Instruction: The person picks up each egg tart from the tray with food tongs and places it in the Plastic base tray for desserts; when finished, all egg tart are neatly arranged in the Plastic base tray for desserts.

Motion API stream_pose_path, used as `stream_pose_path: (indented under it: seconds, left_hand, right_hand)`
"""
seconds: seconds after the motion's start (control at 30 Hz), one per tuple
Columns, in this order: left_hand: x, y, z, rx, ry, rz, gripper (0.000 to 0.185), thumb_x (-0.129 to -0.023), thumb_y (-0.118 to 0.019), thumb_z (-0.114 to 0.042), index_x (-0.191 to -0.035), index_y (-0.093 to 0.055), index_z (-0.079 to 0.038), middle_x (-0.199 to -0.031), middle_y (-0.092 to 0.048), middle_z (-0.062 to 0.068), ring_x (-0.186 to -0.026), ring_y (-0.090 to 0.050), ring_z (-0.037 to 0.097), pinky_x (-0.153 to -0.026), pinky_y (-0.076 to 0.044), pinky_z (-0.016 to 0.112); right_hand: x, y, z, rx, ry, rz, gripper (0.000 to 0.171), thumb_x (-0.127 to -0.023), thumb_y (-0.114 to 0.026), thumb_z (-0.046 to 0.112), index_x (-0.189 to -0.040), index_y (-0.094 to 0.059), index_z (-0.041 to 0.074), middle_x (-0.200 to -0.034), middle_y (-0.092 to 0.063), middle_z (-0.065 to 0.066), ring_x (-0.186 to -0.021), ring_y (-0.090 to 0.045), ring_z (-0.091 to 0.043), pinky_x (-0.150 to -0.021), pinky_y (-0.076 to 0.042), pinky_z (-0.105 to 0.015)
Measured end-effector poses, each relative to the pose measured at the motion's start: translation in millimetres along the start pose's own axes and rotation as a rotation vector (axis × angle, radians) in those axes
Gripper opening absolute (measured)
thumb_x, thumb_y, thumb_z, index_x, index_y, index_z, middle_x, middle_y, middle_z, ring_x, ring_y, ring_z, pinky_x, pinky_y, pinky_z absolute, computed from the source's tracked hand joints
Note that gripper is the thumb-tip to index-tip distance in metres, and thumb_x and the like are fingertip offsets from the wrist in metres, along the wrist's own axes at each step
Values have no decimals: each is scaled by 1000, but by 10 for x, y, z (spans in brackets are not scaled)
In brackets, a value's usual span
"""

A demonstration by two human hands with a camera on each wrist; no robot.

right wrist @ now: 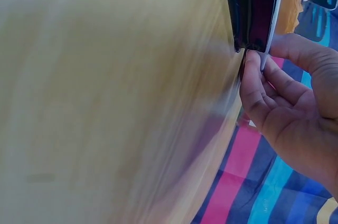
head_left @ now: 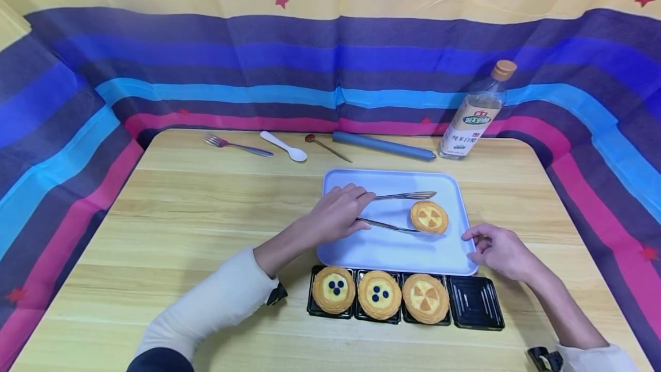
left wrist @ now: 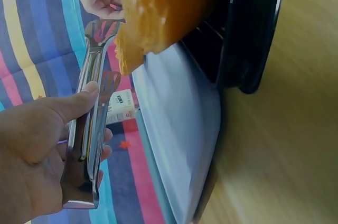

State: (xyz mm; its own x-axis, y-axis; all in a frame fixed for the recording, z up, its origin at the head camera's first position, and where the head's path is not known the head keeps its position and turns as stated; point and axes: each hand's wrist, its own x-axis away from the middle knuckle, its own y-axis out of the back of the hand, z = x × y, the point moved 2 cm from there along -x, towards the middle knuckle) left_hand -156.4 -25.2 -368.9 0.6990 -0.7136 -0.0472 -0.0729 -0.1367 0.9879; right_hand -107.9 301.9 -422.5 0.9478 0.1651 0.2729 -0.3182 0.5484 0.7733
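One tart [head_left: 429, 217] has been set on the tray [head_left: 392, 251] between open tongs [head_left: 397, 211] gripped by left-hand fingers [head_left: 356, 202], the right hand [head_left: 498, 251] pinches the tray's edge, and three tarts [head_left: 379, 294] are left in the black holder [head_left: 475, 303].

Four tarts in all: one [head_left: 429, 217] on the single blue tray [head_left: 392, 251], three [head_left: 379, 294] in the black holder [head_left: 474, 302], whose four slots left one bare. One pair of tongs [head_left: 397, 211], one fork [head_left: 237, 145], one white spoon [head_left: 284, 146], one bottle [head_left: 477, 111], one blue roll [head_left: 383, 146].
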Motion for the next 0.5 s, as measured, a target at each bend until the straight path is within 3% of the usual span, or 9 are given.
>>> stream_pose_path:
  seconds: [0.5]
  left_hand:
    - [-61, -77, 4, -32, 26, 26, 57, -87, -66, -39, -134, -52, -9, -126, -61, 5, -117, -55, 21, -89, -50, 38]
  right_hand:
    - [5, 2, 3, 4, 7, -1, 33, -74, -73, 1, -106, -62, -1, -77, -59, -4, -69, -51, -12, -54, -42, -21]
